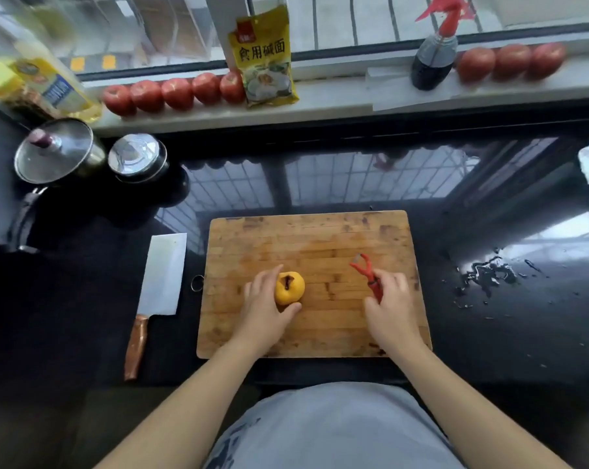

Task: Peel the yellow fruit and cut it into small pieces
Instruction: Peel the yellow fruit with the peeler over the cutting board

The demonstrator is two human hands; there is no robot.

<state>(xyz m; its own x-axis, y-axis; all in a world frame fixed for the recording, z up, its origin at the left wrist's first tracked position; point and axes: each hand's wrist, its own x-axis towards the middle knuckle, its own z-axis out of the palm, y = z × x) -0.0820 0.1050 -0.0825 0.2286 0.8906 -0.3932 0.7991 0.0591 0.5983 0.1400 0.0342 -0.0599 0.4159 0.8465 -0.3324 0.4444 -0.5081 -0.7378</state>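
At the far left we see a cleaver (163,275) lying idle on the dark counter (320,184), just beside the wooden cutting board (306,238). Our left hand (264,311) curls around the yellow fruit (289,288), which sits on the board stem-end up, skin seemingly intact. Further right, our right hand (389,299) grips the red peeler (367,274) by its handle, blade pointing away. We judge peeling is about to begin: next we must bring blade to skin, steadying the fruit.
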